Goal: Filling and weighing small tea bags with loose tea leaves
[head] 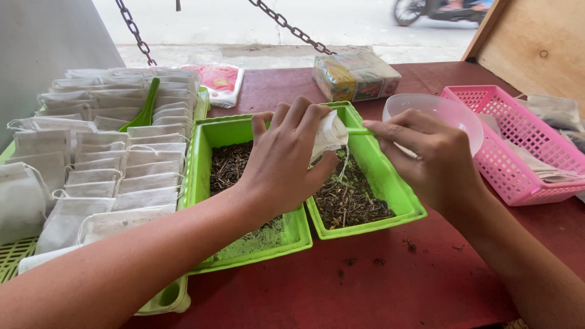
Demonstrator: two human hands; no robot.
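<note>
My left hand [286, 155] grips a small white drawstring filter bag [329, 135] above two bright green trays. My right hand [426, 155] pinches the handle of a green scoop [361, 131] whose tip goes into the bag's mouth. The left green tray [204, 158] holds dark dried herb, mostly hidden under my left hand. The right green tray [390, 183] holds more dark dried herb [350, 198] below the bag. The bag's string hangs down towards the herb.
Rows of filled white bags [116, 158] lie on a green rack at the left, with a green spoon [145, 108] on top. A translucent bowl [454, 113], a pink basket [518, 137], a wrapped packet block [356, 74] and a red-and-white pouch [220, 82] stand on the dark red table [390, 280].
</note>
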